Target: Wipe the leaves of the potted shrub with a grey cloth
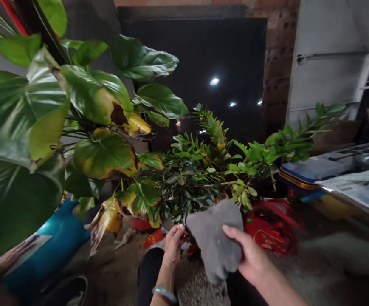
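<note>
A grey cloth [218, 238] hangs from my right hand [246, 255], with the thumb pressed on its front. Beside the cloth's left edge, my left hand [174, 242] is closed in a pinch at the lower edge of a dark-leaved potted plant [184, 187]. What its fingertips hold is too small to make out. A pale bangle [164, 294] circles that wrist. Behind the cloth, the plant's small leaves mix with lighter green shoots.
Large-leaved plant [104, 153], partly yellowed and brown, reaches in from the left. Another person's hand [10, 261] lies by a teal container [57, 238]. A red bag [270, 225] sits on the floor at right, below a table [356, 199] holding papers. A dark panel [197, 63] stands behind.
</note>
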`<state>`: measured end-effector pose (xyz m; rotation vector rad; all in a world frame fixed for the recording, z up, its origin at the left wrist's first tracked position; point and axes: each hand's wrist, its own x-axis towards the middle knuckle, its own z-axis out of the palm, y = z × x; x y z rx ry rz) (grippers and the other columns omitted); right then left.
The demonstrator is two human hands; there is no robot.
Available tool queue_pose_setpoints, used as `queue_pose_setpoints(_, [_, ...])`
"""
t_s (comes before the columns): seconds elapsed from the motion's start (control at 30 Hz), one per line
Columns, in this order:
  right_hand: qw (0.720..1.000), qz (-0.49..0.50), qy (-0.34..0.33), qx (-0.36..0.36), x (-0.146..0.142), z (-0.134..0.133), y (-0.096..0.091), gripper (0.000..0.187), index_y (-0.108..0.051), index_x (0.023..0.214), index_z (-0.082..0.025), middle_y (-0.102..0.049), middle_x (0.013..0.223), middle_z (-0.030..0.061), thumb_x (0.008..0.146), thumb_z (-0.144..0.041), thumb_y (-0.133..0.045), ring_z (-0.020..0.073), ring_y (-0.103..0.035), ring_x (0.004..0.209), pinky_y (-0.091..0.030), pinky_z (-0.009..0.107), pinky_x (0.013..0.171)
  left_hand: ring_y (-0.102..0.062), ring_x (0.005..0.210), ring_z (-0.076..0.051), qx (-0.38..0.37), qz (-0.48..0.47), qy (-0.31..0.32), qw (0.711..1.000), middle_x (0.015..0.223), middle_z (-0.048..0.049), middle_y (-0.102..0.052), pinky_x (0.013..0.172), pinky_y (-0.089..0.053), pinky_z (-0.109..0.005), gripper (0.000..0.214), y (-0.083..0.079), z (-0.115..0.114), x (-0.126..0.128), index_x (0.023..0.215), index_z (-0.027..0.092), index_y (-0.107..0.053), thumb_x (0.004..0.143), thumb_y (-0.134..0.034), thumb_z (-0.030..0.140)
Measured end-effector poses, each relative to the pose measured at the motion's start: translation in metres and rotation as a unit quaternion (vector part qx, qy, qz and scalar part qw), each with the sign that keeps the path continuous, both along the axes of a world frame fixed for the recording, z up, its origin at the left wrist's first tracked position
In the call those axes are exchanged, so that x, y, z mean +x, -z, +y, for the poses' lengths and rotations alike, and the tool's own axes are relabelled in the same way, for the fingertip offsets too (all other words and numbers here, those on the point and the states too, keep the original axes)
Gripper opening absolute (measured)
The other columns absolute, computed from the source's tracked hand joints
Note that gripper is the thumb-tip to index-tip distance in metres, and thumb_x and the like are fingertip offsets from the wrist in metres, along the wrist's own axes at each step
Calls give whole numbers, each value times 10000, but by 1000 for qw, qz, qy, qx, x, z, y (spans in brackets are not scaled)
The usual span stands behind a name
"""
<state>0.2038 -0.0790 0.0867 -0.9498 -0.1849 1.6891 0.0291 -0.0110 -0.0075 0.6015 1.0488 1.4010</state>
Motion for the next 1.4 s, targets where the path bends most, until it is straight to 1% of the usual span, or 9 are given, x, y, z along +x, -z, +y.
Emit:
queue_pose_setpoints(0.17, [982,7,139,131,15,55,-42,333,-690,727,-197,-751,710,10,427,-162,-832,232,-686,722,-541,368,777,-504,536,-116,1,14,-12,1000,525,13,-557,524,-458,-251,493,2,-1,0,551,151,-613,317,-857,510])
queue_pose_setpoints(0.43, [995,-6,-20,-101,-22,4,15,315,-688,732,-137,-732,646,100,480,-238,-848,314,-702,798,-551,420,719,-448,480,-94,11,8,0,1000,482,36,-516,486,-391,-234,445,5,-2,-3,520,164,-572,372,-845,483])
queue_pose_setpoints(0.53, [999,4,-32,-36,-16,-8,-8,385,-690,676,-125,-734,661,120,351,-227,-870,352,-687,847,-545,437,772,-448,481,-101,11,-1,-8,1000,491,26,-528,492,-381,-246,417,7,-1,-1,523,173,-566,364,-846,438])
queue_pose_setpoints(0.7, [981,-15,146,125,13,37,-57,376,-680,759,-223,-750,733,13,409,-150,-797,290,-684,850,-538,434,820,-489,519,-123,0,9,-7,1000,485,21,-524,521,-425,-254,464,4,-3,3,560,168,-582,353,-838,495])
queue_pose_setpoints(0.8, [990,-11,126,59,7,46,-40,305,-666,788,-241,-743,706,-13,516,-159,-779,244,-694,750,-555,426,772,-495,522,-123,8,16,-4,1000,495,22,-528,516,-429,-251,471,3,-4,2,570,163,-582,362,-833,503])
queue_pose_setpoints(0.97, [992,-31,-46,-109,-27,-6,15,290,-675,751,-176,-748,706,87,513,-235,-829,311,-706,808,-563,439,716,-439,464,-89,22,14,-3,1000,485,41,-497,464,-365,-222,419,5,-4,-1,557,161,-572,412,-828,459])
queue_pose_setpoints(1.1, [998,-35,3,-57,-17,-23,-7,311,-685,748,-199,-751,703,50,462,-178,-807,284,-700,759,-565,409,733,-472,488,-98,20,17,3,1000,509,37,-511,494,-384,-229,397,9,-7,-2,587,170,-569,455,-804,461])
queue_pose_setpoints(1.27, [985,-31,131,112,17,14,-39,360,-683,907,-284,-751,779,-28,569,-172,-738,208,-690,763,-552,350,741,-543,582,-122,-3,31,10,999,722,-46,-660,547,-440,-248,380,11,-17,-9,643,158,-618,451,-812,422])
queue_pose_setpoints(1.4, [997,-28,68,-23,6,8,-12,298,-665,852,-264,-742,718,-37,589,-143,-737,199,-677,658,-558,396,729,-546,574,-130,-21,60,-4,998,723,-69,-674,519,-436,-249,347,11,-26,-26,628,149,-635,447,-807,390])
